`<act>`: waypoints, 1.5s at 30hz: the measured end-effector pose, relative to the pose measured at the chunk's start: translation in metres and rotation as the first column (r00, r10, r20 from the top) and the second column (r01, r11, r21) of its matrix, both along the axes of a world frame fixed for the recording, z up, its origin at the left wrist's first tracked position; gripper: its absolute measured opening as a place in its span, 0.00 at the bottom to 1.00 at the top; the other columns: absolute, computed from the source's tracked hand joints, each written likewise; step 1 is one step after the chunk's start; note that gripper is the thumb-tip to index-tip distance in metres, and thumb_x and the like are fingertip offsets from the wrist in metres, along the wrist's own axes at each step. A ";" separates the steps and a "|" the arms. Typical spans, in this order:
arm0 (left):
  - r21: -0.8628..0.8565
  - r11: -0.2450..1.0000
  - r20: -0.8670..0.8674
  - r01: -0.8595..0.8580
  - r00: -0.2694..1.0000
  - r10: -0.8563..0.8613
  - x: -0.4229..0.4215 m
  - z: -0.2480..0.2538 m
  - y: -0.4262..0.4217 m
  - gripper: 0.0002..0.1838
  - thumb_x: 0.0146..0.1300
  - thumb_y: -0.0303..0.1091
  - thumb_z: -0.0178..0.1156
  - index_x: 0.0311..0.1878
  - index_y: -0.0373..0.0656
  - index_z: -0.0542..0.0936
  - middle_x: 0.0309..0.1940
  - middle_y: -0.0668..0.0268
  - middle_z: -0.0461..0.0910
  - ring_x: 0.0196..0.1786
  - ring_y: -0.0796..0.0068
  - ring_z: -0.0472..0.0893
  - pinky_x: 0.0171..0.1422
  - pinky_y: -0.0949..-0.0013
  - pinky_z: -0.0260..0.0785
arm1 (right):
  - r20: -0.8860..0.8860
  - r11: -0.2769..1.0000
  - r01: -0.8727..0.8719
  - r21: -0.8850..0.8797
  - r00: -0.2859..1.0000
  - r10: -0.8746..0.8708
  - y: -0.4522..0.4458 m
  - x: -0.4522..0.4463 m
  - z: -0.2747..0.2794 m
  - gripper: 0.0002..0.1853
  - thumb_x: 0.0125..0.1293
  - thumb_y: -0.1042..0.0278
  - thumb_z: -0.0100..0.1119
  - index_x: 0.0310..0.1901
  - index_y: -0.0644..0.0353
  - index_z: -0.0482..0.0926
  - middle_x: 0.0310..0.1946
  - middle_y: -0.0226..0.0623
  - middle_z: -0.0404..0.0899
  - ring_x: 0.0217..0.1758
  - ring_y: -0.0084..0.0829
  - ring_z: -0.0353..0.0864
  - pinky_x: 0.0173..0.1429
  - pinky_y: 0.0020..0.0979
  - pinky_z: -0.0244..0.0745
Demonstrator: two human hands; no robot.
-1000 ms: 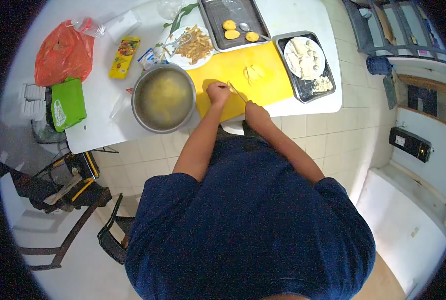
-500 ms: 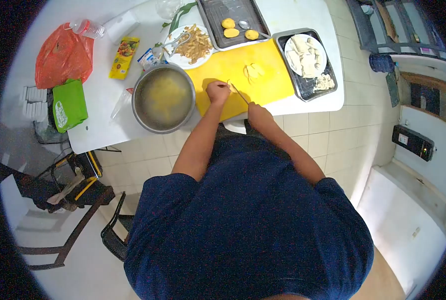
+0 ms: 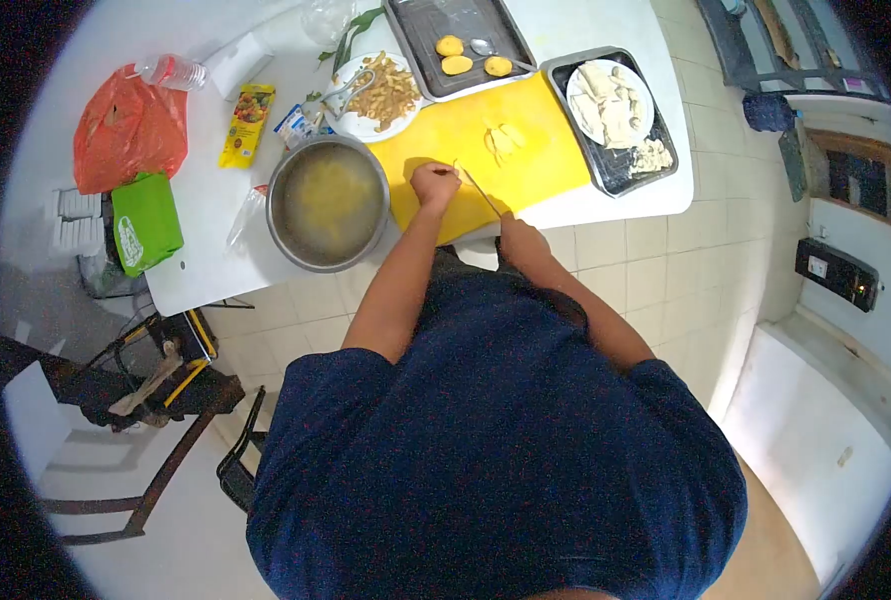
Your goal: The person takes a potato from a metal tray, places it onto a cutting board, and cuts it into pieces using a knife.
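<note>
Left fingers (image 3: 450,176): curled and bunched at one small yellow piece (image 3: 457,164) on the board; too small to tell whether they pinch it
Right fingers (image 3: 515,230): closed round the handle of one knife (image 3: 483,191), thin and straight, its tip near the left hand (image 3: 435,186)
Cutting board (image 3: 551,155): one, yellow, flat, smooth, four-cornered, lying along the table edge under the knife tip
Slices (image 3: 504,143): one small loose group on the board, yellow, slender, overlapping too much to count
Rounded pieces (image 3: 457,65): three, yellow, in the upper tray (image 3: 421,38), with one shiny metal spoon (image 3: 482,47)
Trays: two, dark, shallow, rectangular; the right-hand tray (image 3: 607,172) bears one round white plate (image 3: 648,103) of pale, smooth-looking chunks (image 3: 604,100), with one crumbly pale heap (image 3: 652,156) beside it
Peelings plate (image 3: 353,124): one, white, round, heaped with thin brownish strips (image 3: 386,97), one looped utensil (image 3: 354,90) at its left
Pot (image 3: 273,212): one, round, grey metal, cloudy liquid inside, yellow contents (image 3: 330,190) blurred beneath
Bags: two, one crumpled red plastic bag (image 3: 131,135), one green bag (image 3: 148,225)
Bottle (image 3: 178,72): one, clear ribbed plastic
Packet (image 3: 247,125): one, yellow, oblong
Table (image 3: 206,262): one, white, smooth, rounded corners
</note>
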State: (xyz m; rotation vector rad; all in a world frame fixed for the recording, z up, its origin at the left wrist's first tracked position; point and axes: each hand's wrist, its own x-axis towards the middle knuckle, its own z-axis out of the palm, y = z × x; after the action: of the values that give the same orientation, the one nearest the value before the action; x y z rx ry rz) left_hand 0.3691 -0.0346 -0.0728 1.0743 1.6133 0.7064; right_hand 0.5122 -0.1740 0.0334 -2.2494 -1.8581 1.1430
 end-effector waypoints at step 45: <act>0.051 0.998 0.042 0.037 0.998 -0.039 -0.010 -0.024 0.000 0.05 0.39 0.23 0.69 0.23 0.39 0.84 0.20 0.64 0.83 0.23 0.76 0.81 0.31 0.72 0.75 | 0.179 0.993 -0.114 0.002 0.978 0.112 0.012 0.010 -0.028 0.06 0.65 0.71 0.43 0.42 0.61 0.67 0.33 0.50 0.81 0.33 0.50 0.83 0.34 0.47 0.79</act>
State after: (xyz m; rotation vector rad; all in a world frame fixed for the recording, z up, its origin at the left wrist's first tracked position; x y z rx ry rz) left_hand 0.3588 -0.0345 -0.0969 1.1160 1.5422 0.7427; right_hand 0.5224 -0.1616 0.0050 -2.3373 -2.0757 0.9671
